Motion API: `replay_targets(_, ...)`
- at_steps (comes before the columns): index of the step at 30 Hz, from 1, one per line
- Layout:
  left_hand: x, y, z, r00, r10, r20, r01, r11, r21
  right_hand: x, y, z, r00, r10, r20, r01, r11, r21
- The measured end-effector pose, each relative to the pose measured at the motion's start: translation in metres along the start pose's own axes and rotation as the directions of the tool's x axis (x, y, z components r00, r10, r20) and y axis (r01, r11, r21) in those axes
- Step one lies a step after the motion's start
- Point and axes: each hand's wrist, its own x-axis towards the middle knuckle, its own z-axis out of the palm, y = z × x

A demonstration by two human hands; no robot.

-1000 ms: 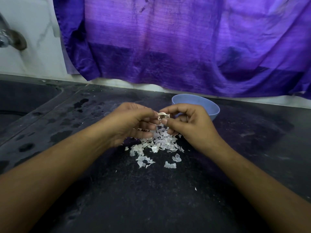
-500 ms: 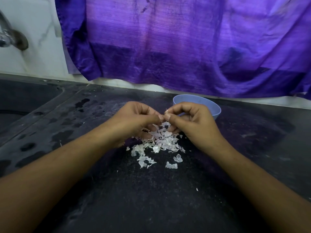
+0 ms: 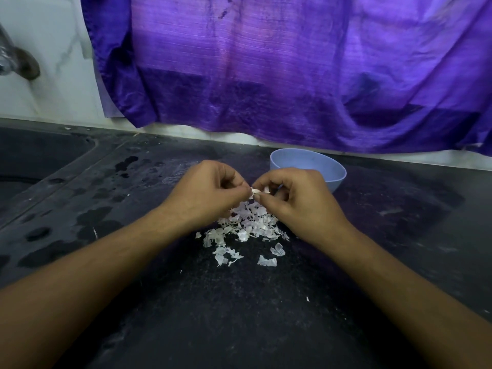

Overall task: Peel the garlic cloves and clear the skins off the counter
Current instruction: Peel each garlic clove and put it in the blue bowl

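A small pale garlic clove (image 3: 256, 191) is pinched between the fingertips of both hands above the black counter (image 3: 239, 315). My left hand (image 3: 205, 190) grips it from the left, and my right hand (image 3: 295, 198) grips it from the right, fingers curled. Under the hands lies a heap of white garlic skins (image 3: 246, 227), with a few loose flakes (image 3: 267, 261) nearer to me. A light blue bowl (image 3: 314, 166) stands just behind my right hand; what it holds is hidden.
A dark sink (image 3: 32, 161) lies at the far left, with wet patches (image 3: 90, 217) on the counter beside it. A metal tap (image 3: 16, 62) juts from the white wall. A purple cloth (image 3: 292, 70) hangs down behind the counter.
Both hands stay close together over the skin heap, working the clove. The fingertips have shifted slightly around it, and the view has moved a little.
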Motion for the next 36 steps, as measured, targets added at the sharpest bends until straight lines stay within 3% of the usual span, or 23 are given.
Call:
replay_targets(10, -0.005, 0.007, 0.003, 0.999, 0.043, -0.027, -0.037, 0.979, 0.198, 0.000, -0.004, 0.000, 0.992, -0.122, 0.038, 0.126, 0.976, -0.177)
replay_targets(14, -0.005, 0.007, 0.002, 0.999, -0.049, -0.011, 0.050, 0.995, 0.089, -0.002, -0.005, 0.002, 0.989, -0.148, 0.019, 0.149, 0.973, -0.177)
replay_targets(17, -0.002, 0.005, 0.005, 0.984, -0.177, 0.007, 0.176, 0.969, -0.174, -0.002, -0.005, 0.005, 0.985, -0.174, -0.019, 0.170, 0.976, -0.134)
replay_targets(20, -0.001, 0.008, 0.005, 0.960, -0.269, 0.082, 0.280, 0.890, -0.361, -0.002, -0.001, 0.008, 0.983, -0.171, -0.067, 0.170, 0.985, -0.028)
replay_targets(24, 0.002, 0.009, 0.003, 0.933, -0.316, 0.173, 0.359, 0.774, -0.522, -0.002, 0.000, 0.010, 0.992, -0.054, -0.117, 0.087, 0.950, 0.299)
replay_targets(30, 0.003, 0.002, 0.004, 0.956, -0.255, 0.144, 0.292, 0.843, -0.452, 0.002, -0.009, 0.006, 0.986, 0.133, -0.096, -0.042, 0.772, 0.634)
replay_targets(36, 0.005, -0.004, 0.003, 0.984, -0.173, 0.046, 0.179, 0.943, -0.280, 0.002, -0.009, 0.004, 0.926, 0.359, 0.116, -0.304, 0.527, 0.794)
